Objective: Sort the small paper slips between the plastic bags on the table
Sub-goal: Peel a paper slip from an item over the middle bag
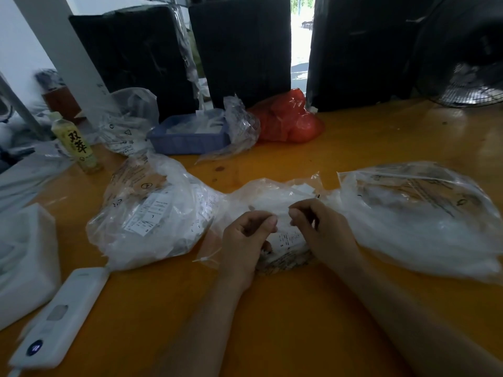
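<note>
Head view, sorting in progress. At centre, we see a slip (283,214) stretched between both hands above the middle bag (272,197), with a stack of printed slips (288,240) lying under the hands at that bag's near edge. The left hand (245,238) pinches the slip's left end between thumb and forefinger; the right hand (321,229) pinches its right end, so each grip is clenched on the slip. The slip is blurred and pale against the plastic, and we cannot tell whether one sheet or several are held.

To the left lies the left bag (147,213), showing slips marked L and S through its film; to the right lies the right bag (419,219), its contents hazy. All three bags rest on the table (272,322), the outer two just beside the middle one.

Risks, as we judge them: thin slips cling, so two may lift as one and land in the wrong bag; a pull from both ends could tear the paper. The size mark is small, and a misread sends the slip left when it belongs right. The bag mouths are slack and crumpled, so a dropped slip may slide off the film onto the table. The fan (468,85) at far right, if running, could scatter loose slips.

A cable tie (206,258) lies near the left wrist, a bottle (76,142) and a blue basket (187,137) stand farther back, and a white device (60,317) lies at near left.
</note>
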{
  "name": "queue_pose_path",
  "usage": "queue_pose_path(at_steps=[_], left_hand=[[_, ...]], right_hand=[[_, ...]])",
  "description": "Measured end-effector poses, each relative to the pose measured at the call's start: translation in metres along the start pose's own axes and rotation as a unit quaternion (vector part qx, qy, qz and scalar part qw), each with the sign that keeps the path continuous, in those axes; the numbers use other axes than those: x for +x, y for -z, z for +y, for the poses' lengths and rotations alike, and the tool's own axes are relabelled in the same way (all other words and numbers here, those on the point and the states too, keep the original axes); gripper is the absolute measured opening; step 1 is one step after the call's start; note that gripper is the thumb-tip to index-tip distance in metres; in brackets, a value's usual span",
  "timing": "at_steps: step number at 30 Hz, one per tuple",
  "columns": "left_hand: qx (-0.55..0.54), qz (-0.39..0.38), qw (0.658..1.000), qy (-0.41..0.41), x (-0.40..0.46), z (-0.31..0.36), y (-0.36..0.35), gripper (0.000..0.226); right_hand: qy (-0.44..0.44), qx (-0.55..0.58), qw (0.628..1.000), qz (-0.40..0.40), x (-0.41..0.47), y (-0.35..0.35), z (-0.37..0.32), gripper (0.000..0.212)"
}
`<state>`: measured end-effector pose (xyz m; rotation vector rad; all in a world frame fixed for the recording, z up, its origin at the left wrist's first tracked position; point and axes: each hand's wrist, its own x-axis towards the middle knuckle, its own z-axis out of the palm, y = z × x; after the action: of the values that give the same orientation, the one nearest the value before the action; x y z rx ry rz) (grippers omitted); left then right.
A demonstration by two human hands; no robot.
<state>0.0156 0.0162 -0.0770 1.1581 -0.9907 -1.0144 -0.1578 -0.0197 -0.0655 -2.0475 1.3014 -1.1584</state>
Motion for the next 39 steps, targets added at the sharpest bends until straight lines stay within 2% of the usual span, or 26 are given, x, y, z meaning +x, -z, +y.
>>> queue_pose_path(at_steps=[2,5,8,11,13,18,20,23,27,33,36,39], left_hand=[[-0.05,0.011,0.998,0.019,0.002,0.001,0.001,0.021],[-0.17,0.024,0.983,0.066,0.003,0.004,0.002,0.012],[-0.214,0.031,0.974,0.073,0.003,0.004,0.002,0.023],[-0.195,0.032,0.977,0.078,0.004,0.003,0.001,0.034],[-0.198,0.039,0.976,0.083,0.004,0.002,0.001,0.032],[-0.18,0.025,0.98,0.086,0.003,0.002,0.005,0.028],[-0.186,0.022,0.978,0.088,0.003,0.003,0.005,0.026],[-0.216,0.021,0.972,0.089,0.003,0.004,0.005,0.024],[-0.237,0.022,0.967,0.094,0.003,0.005,0.006,0.022],[-0.245,0.032,0.965,0.092,0.004,0.005,0.005,0.031],[-0.256,0.033,0.961,0.1,0.004,0.004,0.005,0.029],[-0.263,0.04,0.957,0.114,0.005,0.003,0.005,0.032]], right_hand=[[0.004,-0.102,0.995,-0.01,0.005,0.004,0.008,0.026],[0.001,-0.236,0.965,-0.113,0.009,0.01,0.02,0.044],[-0.007,-0.284,0.945,-0.161,0.007,0.008,0.026,0.049],[-0.013,-0.266,0.954,-0.139,0.009,0.006,0.025,0.025],[-0.017,-0.235,0.964,-0.123,0.01,0.007,0.022,0.01],[-0.025,-0.082,0.995,-0.052,0.007,0.011,0.014,0.014],[-0.033,-0.072,0.997,-0.026,0.007,0.012,0.014,0.007],[-0.058,-0.082,0.995,-0.027,0.008,0.013,0.015,0.019],[-0.053,-0.1,0.993,-0.017,0.008,0.013,0.015,0.012],[-0.001,-0.072,0.996,0.044,0.007,0.014,0.009,0.006],[-0.024,-0.001,0.998,0.06,0.007,0.016,0.005,0.006],[-0.051,0.1,0.993,0.043,0.006,0.017,0.003,0.006]])
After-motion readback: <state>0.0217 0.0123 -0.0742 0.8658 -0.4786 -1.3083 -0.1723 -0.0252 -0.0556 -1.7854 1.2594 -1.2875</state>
